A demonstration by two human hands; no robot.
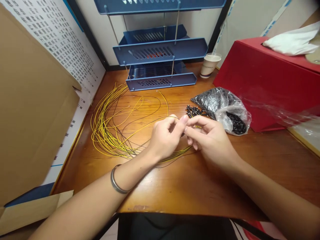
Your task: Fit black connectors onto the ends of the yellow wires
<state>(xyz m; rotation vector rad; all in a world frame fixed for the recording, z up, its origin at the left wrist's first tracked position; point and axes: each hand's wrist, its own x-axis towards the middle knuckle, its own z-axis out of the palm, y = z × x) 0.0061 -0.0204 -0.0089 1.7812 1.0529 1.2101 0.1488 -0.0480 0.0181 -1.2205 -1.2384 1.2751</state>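
Note:
My left hand (166, 135) is closed in a pinch on a thin yellow wire (147, 124), which runs back to the left over the table. My right hand (212, 138) meets it fingertip to fingertip. Its thumb and index finger are pressed together, and whatever lies between them is too small and covered to name. A loose coil of yellow and black wires (106, 140) spreads on the left, with more strands passing beneath both hands. Just beyond my fingers is a small heap of black parts with shiny tips (193, 111).
A clear plastic bag of black parts (212, 100) lies behind my right hand. Blue tiered trays (161, 81) stand at the back beside a paper cup (210, 65). A red tissue box (240, 76) is on the right, cardboard (32, 100) on the left.

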